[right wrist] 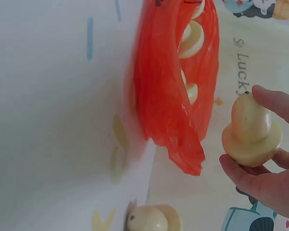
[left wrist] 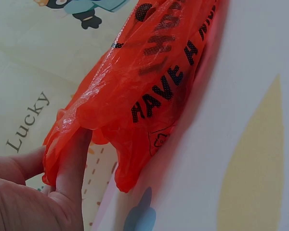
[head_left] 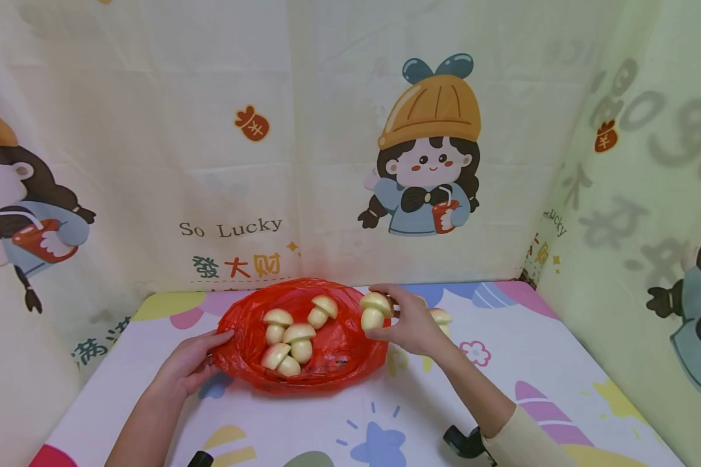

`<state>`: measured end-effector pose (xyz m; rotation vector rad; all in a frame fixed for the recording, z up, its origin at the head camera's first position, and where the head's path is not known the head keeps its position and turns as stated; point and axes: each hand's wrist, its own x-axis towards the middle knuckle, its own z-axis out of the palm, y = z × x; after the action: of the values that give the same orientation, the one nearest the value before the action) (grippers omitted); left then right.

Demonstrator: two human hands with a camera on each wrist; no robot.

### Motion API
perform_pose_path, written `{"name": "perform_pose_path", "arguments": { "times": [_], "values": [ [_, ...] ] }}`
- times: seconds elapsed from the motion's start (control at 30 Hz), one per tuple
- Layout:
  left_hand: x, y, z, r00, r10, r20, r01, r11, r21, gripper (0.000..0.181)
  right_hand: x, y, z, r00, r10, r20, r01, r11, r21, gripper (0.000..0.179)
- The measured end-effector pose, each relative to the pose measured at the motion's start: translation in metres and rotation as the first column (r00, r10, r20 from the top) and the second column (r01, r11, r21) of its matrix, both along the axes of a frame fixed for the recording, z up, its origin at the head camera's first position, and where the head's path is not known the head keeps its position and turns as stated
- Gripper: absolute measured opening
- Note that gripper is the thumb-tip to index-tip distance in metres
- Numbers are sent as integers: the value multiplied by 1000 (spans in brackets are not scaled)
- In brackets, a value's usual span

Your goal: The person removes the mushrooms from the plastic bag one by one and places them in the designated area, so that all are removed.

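Observation:
A red plastic bag [head_left: 350,370] lies with its mouth spread wide, and several cream toy mushrooms [head_left: 299,333] rest inside it. My left hand [head_left: 188,364] pinches the bag's left rim; in the left wrist view, thumb and fingers [left wrist: 73,173] grip the thin red film. Over the bag's right rim, my right hand [head_left: 411,321] holds another toy mushroom [head_left: 376,311], cap up and stem down. The right wrist view shows this mushroom [right wrist: 253,130] between the thumb and fingertips, apart from the bag [right wrist: 168,96].
Behind my right hand, partly hidden by it, another mushroom [head_left: 442,318] stands on the table to the right of the bag. A patterned cloth covers the table [head_left: 304,428]. Printed curtains [head_left: 327,162] hang behind and at the sides.

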<state>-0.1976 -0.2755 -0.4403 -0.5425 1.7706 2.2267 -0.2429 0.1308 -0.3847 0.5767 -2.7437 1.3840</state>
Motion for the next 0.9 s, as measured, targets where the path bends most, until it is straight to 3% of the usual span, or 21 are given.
{"name": "perform_pose_path", "arguments": {
  "times": [0.3, 0.9],
  "values": [
    [-1, -1, -1, 1000, 5, 12, -5, 1000, 1, 82, 5, 20, -2, 998, -67, 1, 67, 998, 20, 77],
    [0, 0, 2, 1000, -4, 9, 4, 1000, 25, 80, 6, 52, -12, 997, -76, -22, 77, 996, 43, 80]
  ]
}}
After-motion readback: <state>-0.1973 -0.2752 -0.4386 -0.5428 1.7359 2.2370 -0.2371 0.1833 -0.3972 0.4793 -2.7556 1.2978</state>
